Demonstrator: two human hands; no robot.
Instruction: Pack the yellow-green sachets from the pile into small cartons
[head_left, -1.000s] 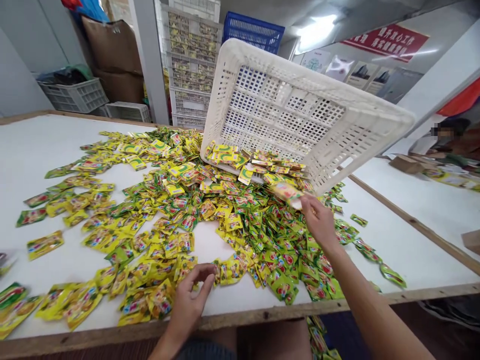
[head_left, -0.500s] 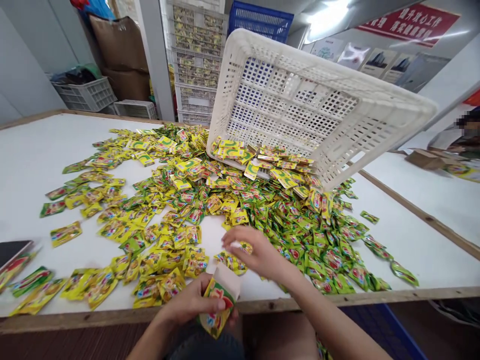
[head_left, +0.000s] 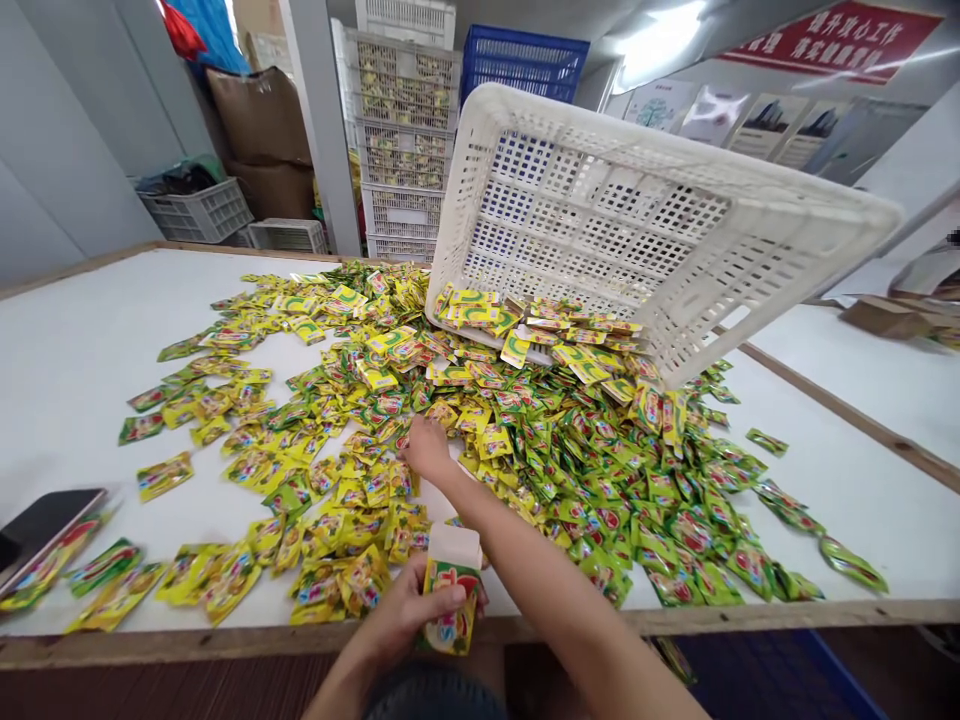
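My left hand (head_left: 431, 605) is closed round a small printed carton (head_left: 452, 590) in yellow, green and red, its pale top flap raised. It holds the carton upright at the table's front edge. My right hand (head_left: 426, 447) reaches across into the heap of small candy packets (head_left: 360, 490), touching some in the middle. Its fingertips point down and are hidden, so any grip is unclear. Yellow packets lie mostly on the left, green packets (head_left: 600, 500) on the right.
A white plastic crate (head_left: 585, 200) lies tipped towards me, flat cartons (head_left: 577, 345) spilling from it onto the packets. At the left edge rests a phone (head_left: 49, 530). Behind the table (head_left: 82, 370) stand stacked crates (head_left: 409, 130). A wooden strip (head_left: 847, 405) runs along the right.
My right hand has moved forward and left, from above the table near the carton down to the packets. My left hand keeps the carton, now turned more upright. The view has shifted slightly.
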